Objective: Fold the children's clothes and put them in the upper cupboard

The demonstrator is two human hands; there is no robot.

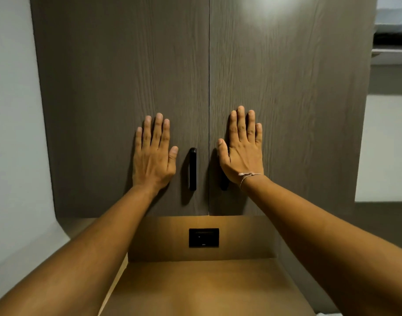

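Note:
The upper cupboard fills the view with two dark wood-grain doors, both closed, the left door [118,87] and the right door [293,87] meeting at a thin centre seam. My left hand [153,153] lies flat on the left door with straight fingers pointing up. My right hand [243,147] presses flat on the right door the same way, a thin string bracelet on its wrist. A black handle [192,169] stands between my hands on the left door; the right door's handle [224,182] is mostly hidden behind my right palm. No clothes are in view.
Below the cupboard is a lit wooden niche with a back panel holding a black socket plate [203,237] and a wooden counter [206,288]. A pale wall [13,133] runs on the left. A shelf edge and lighter wall show at the far right.

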